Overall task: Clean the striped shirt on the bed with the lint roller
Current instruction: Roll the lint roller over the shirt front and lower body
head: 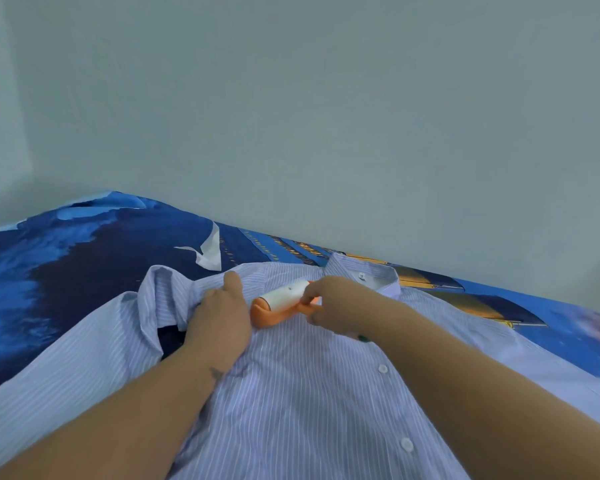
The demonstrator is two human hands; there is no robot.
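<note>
A pale blue striped shirt [302, 393] lies spread front-up on the bed, collar toward the wall. On its upper chest sits the lint roller [284, 303], a white roll in an orange frame. My right hand [329, 303] grips the orange handle, fingers curled round it, thumb near the roll. My left hand [222, 317] lies flat on the shirt just left of the roller, fingers straight, pressing the fabric by the shoulder seam. The handle's end is hidden under my right hand.
The bed carries a dark blue printed sheet [66, 271] with a white bird shape. A plain pale wall [326, 116] rises right behind the bed. The shirt's left sleeve [66, 368] stretches toward the bed's near left side.
</note>
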